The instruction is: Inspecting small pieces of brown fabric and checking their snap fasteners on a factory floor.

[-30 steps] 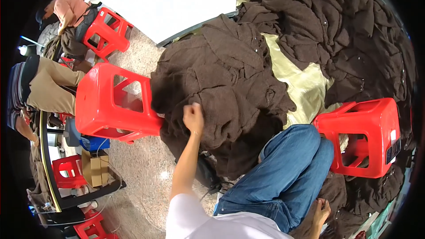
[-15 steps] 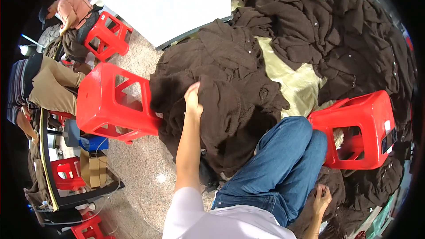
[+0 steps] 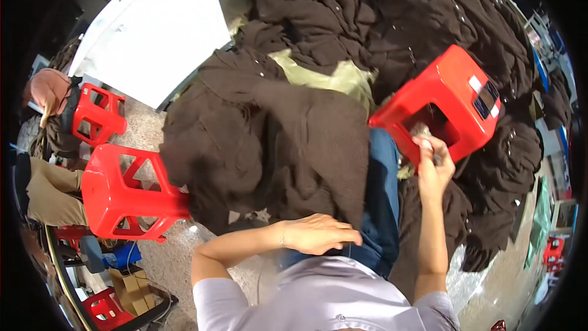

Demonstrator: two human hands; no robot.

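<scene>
A dark brown knitted garment (image 3: 324, 147) hangs spread from the pile over the thigh of my blue jeans (image 3: 383, 178). Across my lap, at the garment's near edge, my left hand (image 3: 320, 234) is open, its fingers stretched to the right and slightly bent. My right hand (image 3: 433, 162) is raised in front of the red stool (image 3: 450, 95) on the right, thumb and fingers closed together. What it pinches, if anything, is too small to make out. A dark phone-like object (image 3: 486, 99) lies on that stool's seat.
More brown garments (image 3: 398, 12) heap at the back and right, over yellowish sheeting (image 3: 343, 79). A white tabletop (image 3: 156, 27) stands at back left. Left are another red stool (image 3: 110, 190), a cardboard box (image 3: 131, 291) and a seated person's tan trousers (image 3: 52, 193).
My left hand has come back from the pile to my lap, and brown fabric now covers part of my jeans. My right hand has risen from low right to the stool. The view has shifted right.
</scene>
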